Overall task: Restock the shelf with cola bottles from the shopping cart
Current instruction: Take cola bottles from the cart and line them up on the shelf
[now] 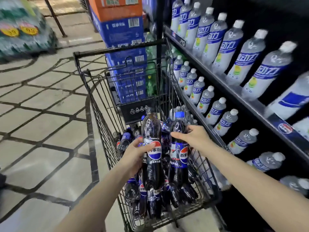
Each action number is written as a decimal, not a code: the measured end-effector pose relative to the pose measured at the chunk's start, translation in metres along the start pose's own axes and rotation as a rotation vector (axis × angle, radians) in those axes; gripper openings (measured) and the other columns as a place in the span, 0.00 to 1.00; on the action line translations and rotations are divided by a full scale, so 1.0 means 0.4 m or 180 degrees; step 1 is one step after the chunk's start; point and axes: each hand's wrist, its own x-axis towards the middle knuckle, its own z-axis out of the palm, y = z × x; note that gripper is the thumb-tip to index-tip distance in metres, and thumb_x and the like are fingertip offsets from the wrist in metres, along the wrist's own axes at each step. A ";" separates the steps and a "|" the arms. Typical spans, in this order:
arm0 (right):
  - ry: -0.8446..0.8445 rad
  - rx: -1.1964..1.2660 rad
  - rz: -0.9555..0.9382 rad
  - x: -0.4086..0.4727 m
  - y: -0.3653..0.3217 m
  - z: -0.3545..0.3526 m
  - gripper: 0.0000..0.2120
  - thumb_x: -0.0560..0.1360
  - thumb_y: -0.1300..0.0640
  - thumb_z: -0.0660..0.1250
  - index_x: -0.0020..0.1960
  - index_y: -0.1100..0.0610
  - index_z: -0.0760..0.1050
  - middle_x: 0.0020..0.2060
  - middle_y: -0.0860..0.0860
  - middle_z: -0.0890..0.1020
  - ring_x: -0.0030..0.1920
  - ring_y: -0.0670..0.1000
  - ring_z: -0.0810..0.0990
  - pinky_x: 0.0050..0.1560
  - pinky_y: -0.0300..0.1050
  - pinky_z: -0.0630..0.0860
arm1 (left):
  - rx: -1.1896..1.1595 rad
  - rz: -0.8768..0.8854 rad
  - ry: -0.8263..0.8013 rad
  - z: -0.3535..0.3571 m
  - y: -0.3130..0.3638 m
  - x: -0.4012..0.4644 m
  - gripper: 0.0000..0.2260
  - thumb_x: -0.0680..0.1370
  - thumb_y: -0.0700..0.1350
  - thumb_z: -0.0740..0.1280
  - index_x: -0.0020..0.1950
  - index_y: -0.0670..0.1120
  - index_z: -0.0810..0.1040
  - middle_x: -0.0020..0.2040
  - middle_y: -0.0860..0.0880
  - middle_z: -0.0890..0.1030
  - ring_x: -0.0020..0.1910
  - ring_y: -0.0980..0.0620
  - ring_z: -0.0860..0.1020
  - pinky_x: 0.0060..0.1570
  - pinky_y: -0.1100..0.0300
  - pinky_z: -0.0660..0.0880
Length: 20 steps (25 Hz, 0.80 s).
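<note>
Both hands are in the pick-up step, each closed on one bottle over the black wire shopping cart (100,104). Left hand (133,156) wraps its fingers round the label band of a tall dark cola bottle with a black cap and red-white-blue round logo (151,148), held upright above the pile. Right hand (194,137) grips the shoulder of a second dark cola bottle with a blue cap and blue label (178,141), thumb in front, fingers curled behind it. Under them a heap of more dark cola bottles (155,198) lies in the cart basket, so plenty of stock is left. Black metal shelf unit (234,91) stands just beside the cart on the right, its rows filled with pale grey sports-drink bottles with white caps and blue labels (240,52); no cola slot shows in view, and the lower shelves are dark and hard to read. Stacked blue cardboard cola cases (127,64) sit beyond the cart's far end. Next move likely: lift both bottles clear of the cart rim, turn right, find the cola facing, and set them upright with labels forward without knocking neighbours.
</note>
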 end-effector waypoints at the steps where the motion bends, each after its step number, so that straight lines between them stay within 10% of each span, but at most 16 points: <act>1: 0.0130 0.0062 0.0014 -0.040 -0.006 -0.020 0.10 0.65 0.50 0.78 0.39 0.48 0.76 0.42 0.46 0.84 0.42 0.47 0.82 0.54 0.44 0.78 | 0.0032 0.0031 -0.0074 0.022 0.007 -0.027 0.37 0.61 0.43 0.80 0.66 0.40 0.68 0.53 0.42 0.83 0.51 0.46 0.82 0.59 0.48 0.75; 4: 0.0456 0.0192 0.0143 -0.156 -0.019 -0.082 0.13 0.63 0.47 0.79 0.39 0.53 0.81 0.42 0.53 0.86 0.47 0.53 0.84 0.53 0.51 0.79 | 0.0304 0.0139 -0.0297 0.102 0.022 -0.099 0.15 0.70 0.37 0.72 0.53 0.45 0.72 0.41 0.49 0.85 0.40 0.52 0.83 0.44 0.59 0.78; 7: 0.0792 0.0408 0.0222 -0.285 -0.023 -0.162 0.18 0.58 0.45 0.80 0.40 0.56 0.82 0.41 0.55 0.86 0.45 0.55 0.85 0.52 0.58 0.80 | 0.0456 0.0122 -0.0533 0.196 0.016 -0.177 0.24 0.70 0.36 0.73 0.62 0.44 0.68 0.54 0.45 0.80 0.50 0.51 0.78 0.59 0.55 0.71; 11: 0.1211 0.0614 0.0345 -0.465 -0.003 -0.275 0.25 0.53 0.42 0.80 0.42 0.57 0.83 0.39 0.54 0.86 0.45 0.56 0.85 0.49 0.61 0.80 | 0.0695 0.0070 -0.1144 0.325 -0.028 -0.252 0.29 0.67 0.37 0.72 0.67 0.37 0.67 0.46 0.45 0.83 0.39 0.53 0.83 0.36 0.62 0.78; 15: 0.1714 0.0714 0.0470 -0.660 0.050 -0.378 0.24 0.58 0.46 0.81 0.46 0.61 0.82 0.43 0.57 0.86 0.46 0.56 0.85 0.50 0.60 0.80 | 0.0923 -0.0044 -0.1678 0.462 -0.094 -0.312 0.28 0.64 0.38 0.72 0.63 0.38 0.71 0.43 0.45 0.84 0.39 0.51 0.83 0.39 0.58 0.79; 20: 0.2227 0.0953 0.0631 -0.913 0.166 -0.482 0.20 0.61 0.48 0.80 0.47 0.58 0.83 0.43 0.53 0.86 0.43 0.51 0.84 0.47 0.54 0.81 | 0.1333 -0.0210 -0.2231 0.640 -0.226 -0.420 0.08 0.72 0.34 0.68 0.49 0.41 0.76 0.40 0.45 0.84 0.34 0.52 0.82 0.37 0.59 0.80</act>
